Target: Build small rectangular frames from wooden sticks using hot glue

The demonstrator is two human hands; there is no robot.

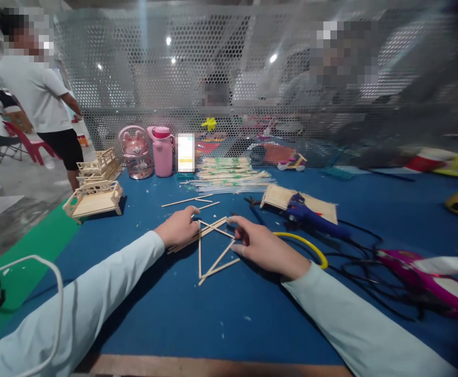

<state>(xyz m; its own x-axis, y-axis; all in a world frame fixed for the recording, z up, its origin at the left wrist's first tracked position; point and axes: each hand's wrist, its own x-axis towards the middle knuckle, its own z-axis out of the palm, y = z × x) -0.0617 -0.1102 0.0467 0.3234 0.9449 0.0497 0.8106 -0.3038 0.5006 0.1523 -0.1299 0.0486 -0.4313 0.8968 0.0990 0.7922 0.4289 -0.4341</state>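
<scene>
On the blue tabletop, thin wooden sticks (200,251) form an angular, star-like outline. My left hand (179,226) is closed at its upper left corner, the fingertips pressed on a stick's end. My right hand (262,243) pinches the right corner, where two stick ends meet between thumb and fingers; its index finger stretches forward. A small bundle of loose sticks (185,243) runs diagonally beneath the outline and partly under my left hand. Beyond my hands lie a few more single sticks (185,201).
Wooden-stick bed models (95,200) stand left. Bagged sticks (229,173), a pink bottle (163,154) and a clear jug (137,163) line the mesh screen. A blue glue gun (311,217), a stick panel (271,196) and black cables (366,283) lie right. A person (42,94) stands left.
</scene>
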